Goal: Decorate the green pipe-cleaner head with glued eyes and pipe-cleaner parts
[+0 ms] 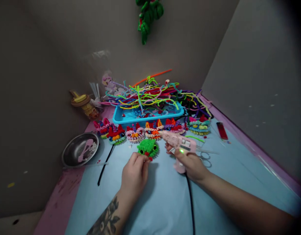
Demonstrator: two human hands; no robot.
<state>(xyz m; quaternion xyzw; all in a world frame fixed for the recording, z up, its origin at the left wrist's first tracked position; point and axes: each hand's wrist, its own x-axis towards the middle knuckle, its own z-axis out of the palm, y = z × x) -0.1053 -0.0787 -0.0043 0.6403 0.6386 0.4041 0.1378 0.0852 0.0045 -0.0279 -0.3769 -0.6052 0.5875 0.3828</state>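
Note:
My right hand (189,161) is wrapped round the handle of a pink hot glue gun (181,142), its nozzle pointing left and a green light glowing on its side. A black cord runs down from the handle. My left hand (135,169) is closed in a pinch, with a small red piece (150,159) at its fingertips. Right behind those fingers sits a green pipe-cleaner animal head (148,147) with round dark eyes and red at its front. My fingers partly cover its near edge, and I cannot tell whether they touch it.
Several colourful pipe-cleaner heads (135,133) stand in a row behind. Beyond is a blue tray (147,120) heaped with pipe cleaners (150,94). A metal bowl (74,148) is left, a black strip (105,166) nearer. Scissors (206,159) and a red packet (222,130) lie right.

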